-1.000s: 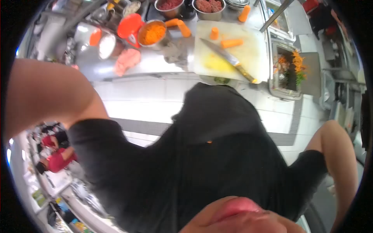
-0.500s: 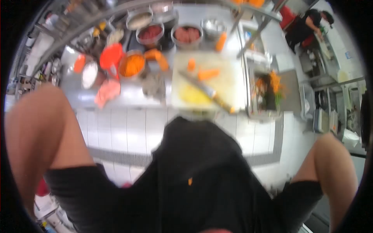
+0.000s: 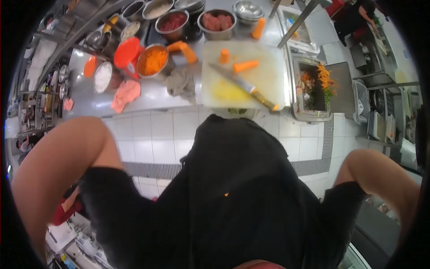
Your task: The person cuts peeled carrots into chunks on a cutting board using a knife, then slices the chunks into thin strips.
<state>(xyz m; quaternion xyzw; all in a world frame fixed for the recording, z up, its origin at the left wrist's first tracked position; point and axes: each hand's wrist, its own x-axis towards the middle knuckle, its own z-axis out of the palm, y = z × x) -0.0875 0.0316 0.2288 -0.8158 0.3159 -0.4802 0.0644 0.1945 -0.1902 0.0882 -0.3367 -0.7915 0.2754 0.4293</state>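
Note:
Both my arms are bent outward and raised, and neither my left hand nor my right hand shows in the head view. On the steel counter ahead lies a white cutting board (image 3: 268,58). A knife (image 3: 242,84) rests diagonally across it, its handle toward the near right corner. Two cut carrot pieces are on the board, one piece standing (image 3: 224,56) and one piece lying (image 3: 245,66). Left of the board are a crumpled grey cloth (image 3: 180,83), a bowl of shredded carrot (image 3: 155,62) and a pink cloth (image 3: 125,95).
Steel bowls of red meat (image 3: 217,22) and dark red pieces (image 3: 173,24) stand behind. A bowl of white powder (image 3: 104,78) and a red plastic item (image 3: 128,54) are at the left. Right of the board is an open scrap bin (image 3: 309,117). A co-worker (image 3: 354,20) stands far right.
The view has tilted and sharpened, so the counter sits higher in the picture. My left elbow has come inward and my right arm has shifted slightly. Knife and carrot pieces stay on the board.

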